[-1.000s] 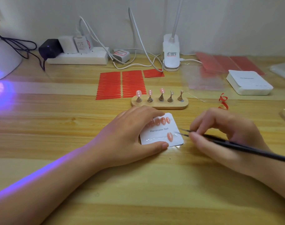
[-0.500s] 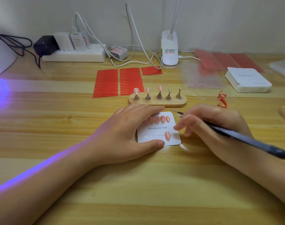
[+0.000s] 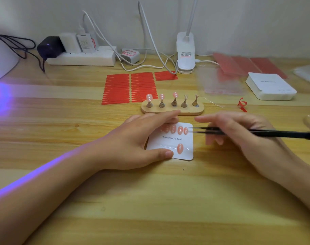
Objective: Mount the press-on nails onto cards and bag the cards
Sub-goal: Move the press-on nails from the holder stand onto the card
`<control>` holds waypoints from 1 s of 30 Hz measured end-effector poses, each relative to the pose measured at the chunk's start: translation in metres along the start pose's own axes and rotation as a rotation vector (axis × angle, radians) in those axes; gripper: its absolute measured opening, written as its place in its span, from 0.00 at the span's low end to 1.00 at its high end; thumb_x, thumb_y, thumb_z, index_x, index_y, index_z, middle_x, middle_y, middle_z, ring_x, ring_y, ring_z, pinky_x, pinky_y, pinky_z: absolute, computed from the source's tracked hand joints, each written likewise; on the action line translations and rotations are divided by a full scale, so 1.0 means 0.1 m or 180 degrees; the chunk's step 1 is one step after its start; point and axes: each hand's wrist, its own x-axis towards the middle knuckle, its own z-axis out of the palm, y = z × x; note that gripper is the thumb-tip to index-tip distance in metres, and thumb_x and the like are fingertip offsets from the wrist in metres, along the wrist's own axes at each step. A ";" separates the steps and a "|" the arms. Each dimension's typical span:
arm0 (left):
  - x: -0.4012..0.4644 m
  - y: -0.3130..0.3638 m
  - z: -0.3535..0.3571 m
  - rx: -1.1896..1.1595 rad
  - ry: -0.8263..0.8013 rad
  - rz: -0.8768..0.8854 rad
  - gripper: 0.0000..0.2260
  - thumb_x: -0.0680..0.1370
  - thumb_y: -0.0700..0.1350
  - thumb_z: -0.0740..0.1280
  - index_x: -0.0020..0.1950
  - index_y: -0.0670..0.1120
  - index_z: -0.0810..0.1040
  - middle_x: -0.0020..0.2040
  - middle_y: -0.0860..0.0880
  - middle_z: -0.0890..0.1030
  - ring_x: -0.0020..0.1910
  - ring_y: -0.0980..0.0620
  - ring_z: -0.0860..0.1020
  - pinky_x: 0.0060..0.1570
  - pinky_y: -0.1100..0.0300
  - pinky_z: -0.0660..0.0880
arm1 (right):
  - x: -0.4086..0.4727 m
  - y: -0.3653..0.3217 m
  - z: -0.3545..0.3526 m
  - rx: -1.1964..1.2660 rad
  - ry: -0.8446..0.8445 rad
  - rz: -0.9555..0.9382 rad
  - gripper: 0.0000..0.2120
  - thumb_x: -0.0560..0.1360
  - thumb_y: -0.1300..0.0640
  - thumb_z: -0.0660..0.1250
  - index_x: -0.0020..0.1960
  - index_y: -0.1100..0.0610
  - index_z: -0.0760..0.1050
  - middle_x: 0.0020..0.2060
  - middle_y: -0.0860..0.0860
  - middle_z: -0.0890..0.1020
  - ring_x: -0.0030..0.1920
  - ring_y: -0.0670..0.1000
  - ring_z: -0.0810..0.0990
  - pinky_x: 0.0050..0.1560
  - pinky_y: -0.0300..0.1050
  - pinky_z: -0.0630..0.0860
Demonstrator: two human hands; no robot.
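Since half a second ago the right hand (image 3: 239,131) has swung the tweezers (image 3: 256,133) round: tips were aimed up past the card's far corner, now they lie level, just beside the rightmost nail in the top row. Left hand (image 3: 141,140) and card (image 3: 170,144) unchanged.

Fingers:
- Left: laid flat and straight, pressing the card's left part onto the worktop (image 3: 150,200); thumb on the near edge, the others across the far-left corner.
- Right: thumb and curled fingers pinch the tweezers mid-shaft, index finger stretched out above them. Tips slightly apart, nothing visible between them; motion blur there, so not certain.

Progress, my read:
- Top row (image 3: 177,129): about five nails mounted, leftmost ones partly under the left fingers.
- Bottom row: one nail (image 3: 180,148) on the clear strip, just right of the left thumb. Rest of the strip bare.
- Stand (image 3: 172,109), just beyond the left fingertips: three nails (image 3: 162,97) on the left pegs, two right pegs empty.
- So roughly six of ten placed, assuming a ten-nail card; three visibly waiting, and I cannot see a fourth.
- Bagging not started. Clear bags (image 3: 219,82) lie well beyond the right hand, card stack (image 3: 270,85) to their right.
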 end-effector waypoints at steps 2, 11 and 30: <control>0.00 0.00 -0.01 -0.0008 -0.0030 -0.0013 0.29 0.70 0.60 0.62 0.65 0.68 0.51 0.66 0.71 0.62 0.65 0.72 0.58 0.65 0.73 0.51 | -0.02 -0.01 0.02 0.0119 -0.0022 0.0011 0.09 0.67 0.49 0.67 0.38 0.55 0.76 0.25 0.46 0.80 0.32 0.51 0.81 0.35 0.32 0.74; -0.01 0.02 -0.01 -0.0041 0.0029 -0.0023 0.28 0.69 0.60 0.62 0.65 0.68 0.52 0.66 0.70 0.63 0.65 0.70 0.59 0.65 0.73 0.52 | -0.02 0.00 0.07 -0.0051 0.0006 -0.0009 0.13 0.65 0.49 0.67 0.30 0.56 0.68 0.22 0.45 0.79 0.31 0.61 0.81 0.28 0.36 0.71; -0.01 0.02 -0.01 -0.0040 0.0036 -0.0084 0.29 0.68 0.61 0.63 0.65 0.69 0.52 0.67 0.70 0.64 0.67 0.68 0.60 0.66 0.70 0.53 | -0.04 0.12 0.06 -0.0435 -0.0177 -0.0281 0.15 0.71 0.52 0.66 0.30 0.60 0.71 0.26 0.47 0.81 0.25 0.40 0.74 0.27 0.30 0.68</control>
